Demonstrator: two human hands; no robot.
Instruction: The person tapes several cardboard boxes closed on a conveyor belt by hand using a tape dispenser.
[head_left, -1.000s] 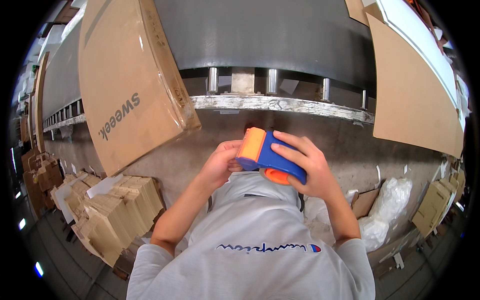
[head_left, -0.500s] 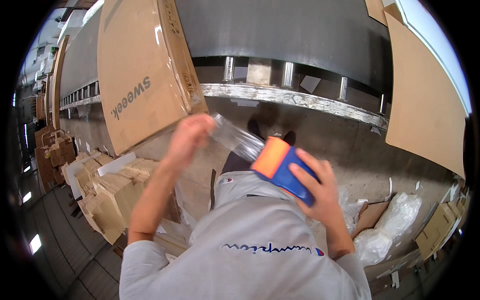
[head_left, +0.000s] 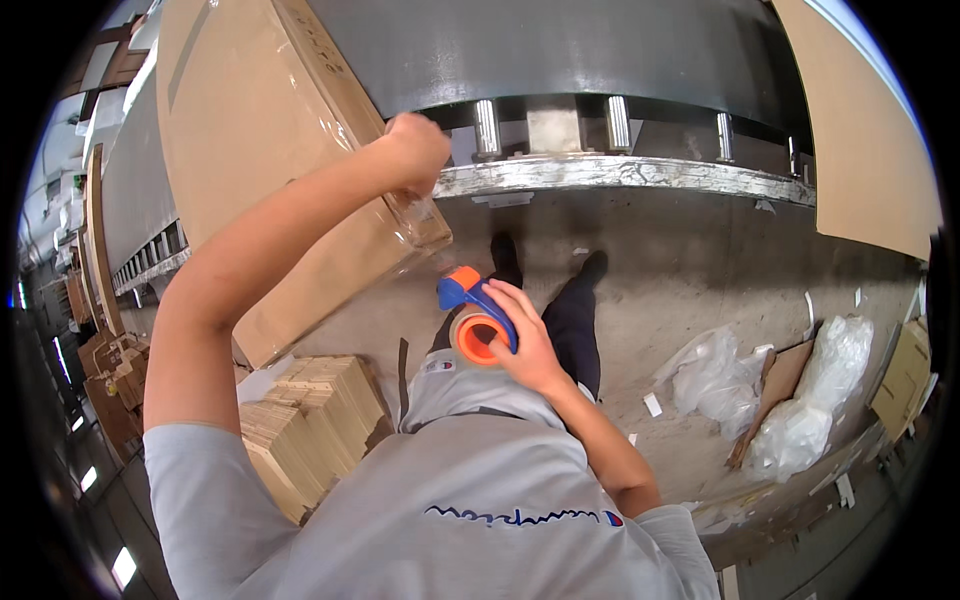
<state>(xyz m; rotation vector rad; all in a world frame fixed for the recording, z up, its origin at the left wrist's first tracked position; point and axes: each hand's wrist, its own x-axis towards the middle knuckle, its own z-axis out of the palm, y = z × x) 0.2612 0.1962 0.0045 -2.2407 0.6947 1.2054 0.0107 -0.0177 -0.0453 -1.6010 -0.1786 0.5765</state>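
Observation:
A large brown cardboard box (head_left: pixel 290 170) leans at the left, clear tape along its narrow side. Over that side's edge, close to the box's near corner, my left hand (head_left: pixel 418 150) is curled closed; its fingertips are turned away, so what they hold, if anything, is hidden. My right hand (head_left: pixel 525 345) grips a blue and orange tape dispenser (head_left: pixel 462 290) in front of my waist, just off the box corner. The dispenser's orange hub and tape roll face up. Clear tape shines on the corner below my left hand.
A dark conveyor belt (head_left: pixel 580 50) with metal rollers and a worn white rail (head_left: pixel 640 172) runs across the far side. Cardboard stands at the right (head_left: pixel 870 130). Stacked cardboard pieces (head_left: pixel 310 420) lie lower left, crumpled clear plastic (head_left: pixel 810 400) on the floor at right.
My left hand has gone up and right, onto the box's side edge. The tape dispenser has moved left and turned in my right hand. The tape strip between my hands no longer shows.

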